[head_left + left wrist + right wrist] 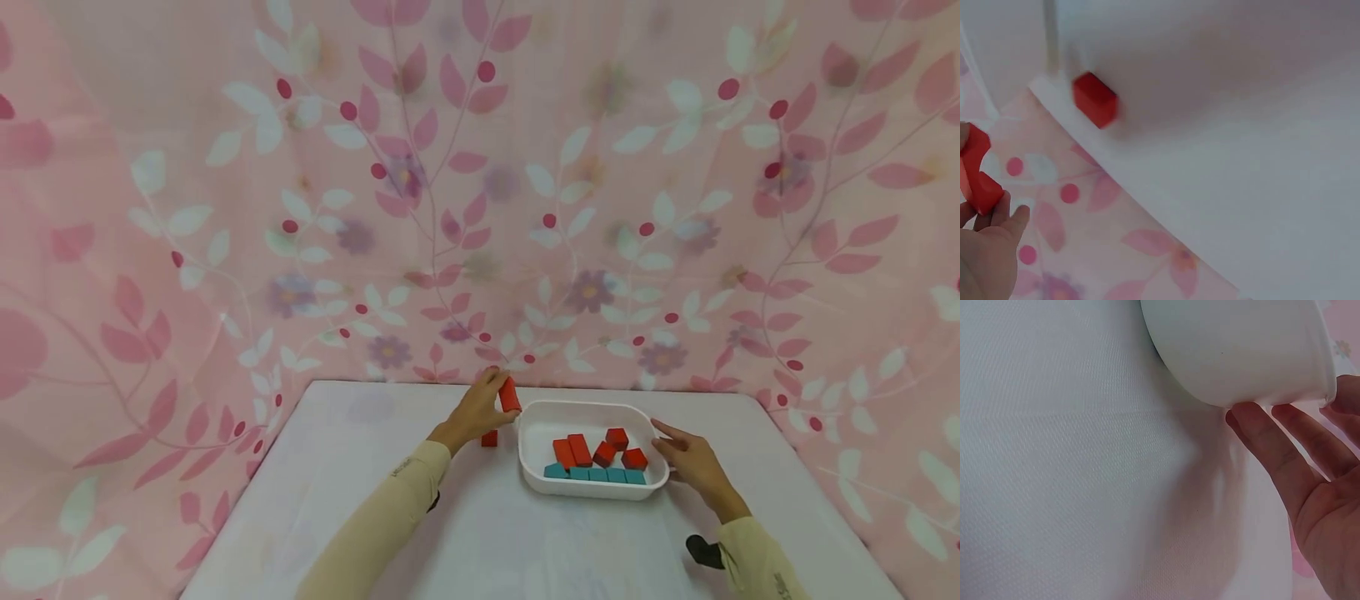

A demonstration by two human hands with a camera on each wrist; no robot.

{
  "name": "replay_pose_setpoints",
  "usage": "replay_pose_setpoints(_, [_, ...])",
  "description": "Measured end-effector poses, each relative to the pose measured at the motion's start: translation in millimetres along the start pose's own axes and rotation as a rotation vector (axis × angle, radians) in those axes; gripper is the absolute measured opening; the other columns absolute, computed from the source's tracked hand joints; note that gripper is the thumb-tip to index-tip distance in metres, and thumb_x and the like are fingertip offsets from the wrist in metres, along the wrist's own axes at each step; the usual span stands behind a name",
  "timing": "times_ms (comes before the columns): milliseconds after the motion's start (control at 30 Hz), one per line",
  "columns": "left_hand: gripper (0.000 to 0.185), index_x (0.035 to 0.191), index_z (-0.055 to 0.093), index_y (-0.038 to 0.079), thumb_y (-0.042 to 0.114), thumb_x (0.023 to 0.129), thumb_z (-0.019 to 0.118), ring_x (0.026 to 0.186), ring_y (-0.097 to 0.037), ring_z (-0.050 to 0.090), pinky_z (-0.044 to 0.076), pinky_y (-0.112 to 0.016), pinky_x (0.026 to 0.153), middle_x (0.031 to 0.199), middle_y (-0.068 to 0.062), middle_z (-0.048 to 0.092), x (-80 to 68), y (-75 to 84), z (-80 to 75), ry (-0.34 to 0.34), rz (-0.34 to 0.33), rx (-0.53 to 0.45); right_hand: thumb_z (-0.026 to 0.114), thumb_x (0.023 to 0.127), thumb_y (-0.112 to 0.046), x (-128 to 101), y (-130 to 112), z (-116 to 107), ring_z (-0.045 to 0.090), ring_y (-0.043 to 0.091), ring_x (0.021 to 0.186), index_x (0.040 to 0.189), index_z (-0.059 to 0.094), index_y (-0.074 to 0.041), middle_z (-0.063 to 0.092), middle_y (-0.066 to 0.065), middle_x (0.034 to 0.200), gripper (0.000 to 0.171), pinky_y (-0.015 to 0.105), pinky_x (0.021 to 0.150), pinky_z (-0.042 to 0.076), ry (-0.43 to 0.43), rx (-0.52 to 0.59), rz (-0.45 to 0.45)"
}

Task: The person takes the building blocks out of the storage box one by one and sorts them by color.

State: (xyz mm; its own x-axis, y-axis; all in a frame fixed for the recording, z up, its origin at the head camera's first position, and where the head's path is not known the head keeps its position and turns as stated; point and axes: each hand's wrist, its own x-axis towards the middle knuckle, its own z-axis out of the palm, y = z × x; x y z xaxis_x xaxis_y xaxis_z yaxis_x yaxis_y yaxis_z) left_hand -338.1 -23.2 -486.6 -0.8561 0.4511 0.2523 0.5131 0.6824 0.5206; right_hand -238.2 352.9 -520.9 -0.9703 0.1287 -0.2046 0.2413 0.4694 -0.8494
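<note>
My left hand (pixel 480 411) pinches a long red block (pixel 509 394) just left of the white tray (pixel 592 410), lifted above the table. In the left wrist view the same red block (pixel 975 170) sits between my fingertips at the left edge. A small red block (pixel 489 438) lies on the white table below that hand, also visible as the red block (pixel 1094 99). My right hand (pixel 684 454) rests with straight fingers against the tray's right wall; the right wrist view shows the fingers (pixel 1269 450) touching the tray rim (pixel 1285 400). Inside the tray lie several red blocks (pixel 579 450) and a row of teal blocks (pixel 596 474).
The white table (pixel 420 533) stands against a pink floral curtain (pixel 480 183). A dark wrist-strap piece (pixel 703 551) shows by my right sleeve.
</note>
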Motion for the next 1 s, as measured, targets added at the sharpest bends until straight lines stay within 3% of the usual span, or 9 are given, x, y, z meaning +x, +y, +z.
replay_pose_setpoints(67, [0.08,0.147,0.042,0.007,0.031,0.081,0.081,0.124,-0.028,0.049,0.044,-0.04,0.103,0.139,-0.013,0.048,-3.4,-10.5,-2.9,-0.011,-0.014,0.009,0.057,0.099,-0.035,-0.6,0.5,-0.2,0.056,0.045,0.112,0.152,0.033,-0.014,0.042,0.032,0.142,0.061,0.042,0.08,0.057,0.002,0.0,-0.001])
replay_pose_setpoints(233, [0.078,0.142,0.048,0.006,0.029,0.077,0.084,0.126,-0.03,0.048,0.041,-0.043,0.105,0.136,-0.011,0.053,-13.0,-31.5,-8.7,-0.035,-0.064,0.012,0.057,0.099,-0.035,1.6,4.1,-0.2,0.056,0.044,0.112,0.151,0.033,-0.014,0.041,0.032,0.142,0.061,0.041,0.079,0.057,0.004,0.008,-0.005])
replay_pose_setpoints(467, [0.073,0.136,0.053,-0.003,0.027,0.078,0.084,0.121,-0.032,0.052,0.041,-0.043,0.105,0.131,-0.015,0.057,-26.6,-56.5,-13.6,-0.045,0.018,0.106,0.058,0.099,-0.033,3.0,5.6,0.0,0.056,0.044,0.112,0.151,0.034,-0.014,0.043,0.032,0.141,0.061,0.041,0.079,0.057,0.009,0.009,-0.004])
replay_pose_setpoints(733, [0.07,0.133,0.053,-0.007,0.023,0.078,0.084,0.113,-0.032,0.056,0.045,-0.043,0.101,0.123,-0.018,0.059,-45.0,-69.7,-10.1,-0.101,0.008,0.122,0.058,0.099,-0.032,1.6,9.1,0.9,0.058,0.039,0.108,0.151,0.034,-0.012,0.044,0.032,0.14,0.061,0.04,0.077,0.058,-0.005,0.018,0.019])
replay_pose_setpoints(1000, [0.071,0.134,0.053,-0.006,0.025,0.079,0.083,0.11,-0.031,0.056,0.045,-0.043,0.1,0.12,-0.017,0.058,-46.2,-77.2,-4.8,-0.14,-0.001,0.129,0.058,0.099,-0.035,2.3,4.1,0.4,0.055,0.044,0.113,0.151,0.033,-0.013,0.042,0.032,0.142,0.062,0.041,0.079,0.057,0.004,0.014,-0.004])
